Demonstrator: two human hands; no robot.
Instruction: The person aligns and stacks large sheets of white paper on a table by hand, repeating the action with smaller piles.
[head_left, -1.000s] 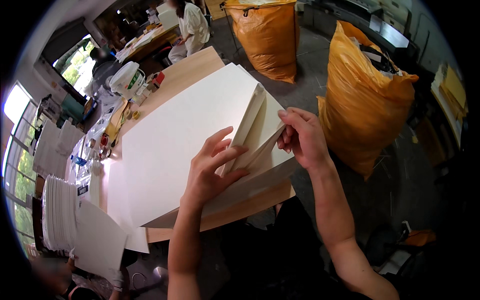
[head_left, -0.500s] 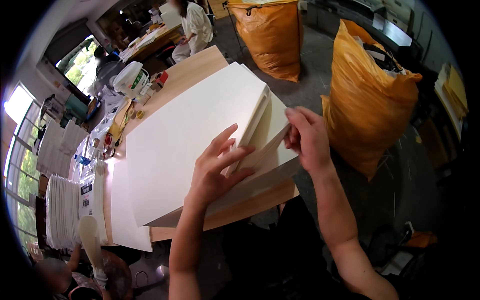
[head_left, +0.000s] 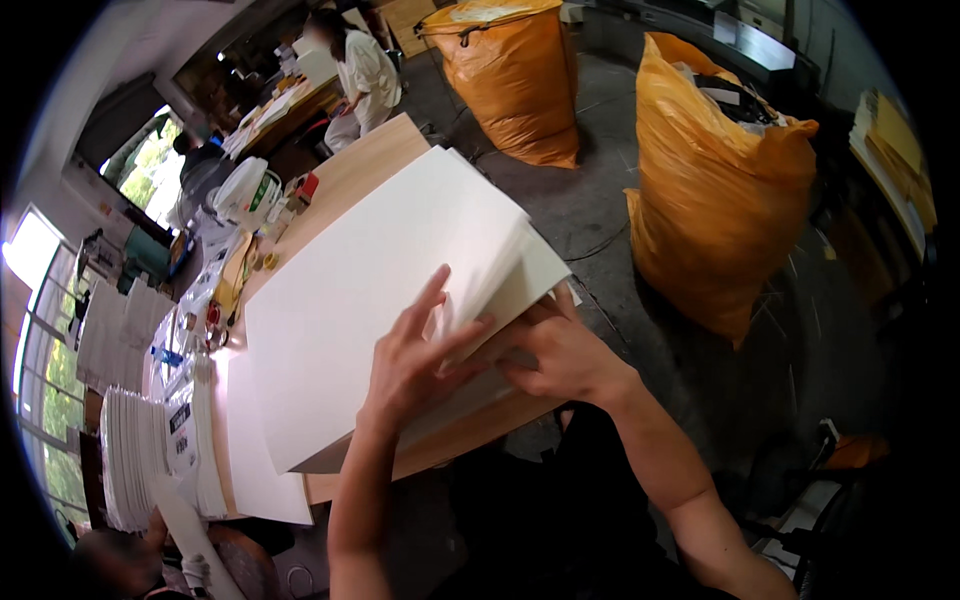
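A thick stack of large white sheets [head_left: 350, 300] lies on the wooden table in front of me. Its upper sheets are lifted along the right side and curl back, blurred by motion. My left hand [head_left: 405, 365] rests at the near edge of this lifted part, fingers spread and touching the sheets. At the right near corner, my right hand [head_left: 570, 350] has its fingers bent around the edge of the sheets beneath, palm side turned in. The fingertips of this hand are partly hidden by the paper.
Two orange sacks [head_left: 720, 200] stand on the floor to the right. A white bucket [head_left: 245, 190], tape rolls and bundled paper stacks [head_left: 135, 450] line the left side. One person [head_left: 365, 80] sits at a far table; another [head_left: 210, 560] is at the lower left.
My right hand has moved left and inward, from the outer corner to under the sheet edge near my left hand. The lifted sheets have shifted, and the view has turned slightly.
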